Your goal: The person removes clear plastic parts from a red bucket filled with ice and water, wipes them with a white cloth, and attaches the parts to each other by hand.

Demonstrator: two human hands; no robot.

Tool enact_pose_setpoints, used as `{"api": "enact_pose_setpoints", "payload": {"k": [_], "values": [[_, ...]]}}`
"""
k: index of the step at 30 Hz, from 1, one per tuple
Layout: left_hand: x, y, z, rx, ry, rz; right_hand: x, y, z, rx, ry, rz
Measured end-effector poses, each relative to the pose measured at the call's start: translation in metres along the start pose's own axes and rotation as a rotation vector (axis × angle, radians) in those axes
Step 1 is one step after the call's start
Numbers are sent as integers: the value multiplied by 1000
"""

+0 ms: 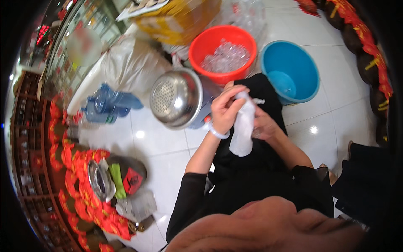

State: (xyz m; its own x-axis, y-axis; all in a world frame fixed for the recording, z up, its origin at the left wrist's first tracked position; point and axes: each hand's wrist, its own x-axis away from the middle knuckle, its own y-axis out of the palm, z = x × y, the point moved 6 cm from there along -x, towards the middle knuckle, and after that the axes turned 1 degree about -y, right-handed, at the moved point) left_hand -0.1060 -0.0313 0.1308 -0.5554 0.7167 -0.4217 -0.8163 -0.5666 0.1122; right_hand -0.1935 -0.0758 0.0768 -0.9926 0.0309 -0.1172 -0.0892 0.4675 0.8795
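Observation:
My left hand (225, 108), with a pale bangle at its wrist, grips a white cloth (242, 135) that hangs down over my black-clad lap. Close against the cloth's other side is my right hand (267, 124), its fingers partly hidden behind it. A small clear object (257, 133) shows in the right hand, too blurred to name. Just beyond my hands, a red basin (196, 67) holds a heap of small clear pieces (226, 58). To its right is a blue bucket (270, 63). A perforated steel colander (176, 97) lies upside down to the left of my hands.
Blue-tinted plastic bottles (107, 104) lie on the white tile floor (157, 138). A white sack (135, 63) and a yellow-taped box (176, 22) stand beyond. Dark jars with red cloth (374, 56) line the right; more red-covered jars (85, 176) stand left. Another person's dark clothing (362, 179) shows at right.

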Motion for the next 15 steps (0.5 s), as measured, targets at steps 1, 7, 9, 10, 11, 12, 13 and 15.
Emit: {"api": "enact_pose_setpoints", "payload": {"k": [1,7,9,10,11,12,13,15], "values": [[-1,-1,5,-95,90,-42,-3,-4,2,-14,-23,10],[3,-4,4,-144,194,-66,-5,-6,-6,252,-21,53],[1,-1,5,-165,224,-50,-7,-6,-15,328,-2,15],[1,2,6,-164,220,-48,-8,-7,-21,469,-34,6],[0,1,-1,-42,86,10,-8,-7,-27,611,-66,-5],[-2,0,-9,78,-45,70,-9,-8,-31,661,-93,38],[-5,2,-13,76,-45,74,-11,-10,-33,660,-90,35],[-12,3,-27,237,-110,164,-14,-17,-47,957,-249,93]]}}
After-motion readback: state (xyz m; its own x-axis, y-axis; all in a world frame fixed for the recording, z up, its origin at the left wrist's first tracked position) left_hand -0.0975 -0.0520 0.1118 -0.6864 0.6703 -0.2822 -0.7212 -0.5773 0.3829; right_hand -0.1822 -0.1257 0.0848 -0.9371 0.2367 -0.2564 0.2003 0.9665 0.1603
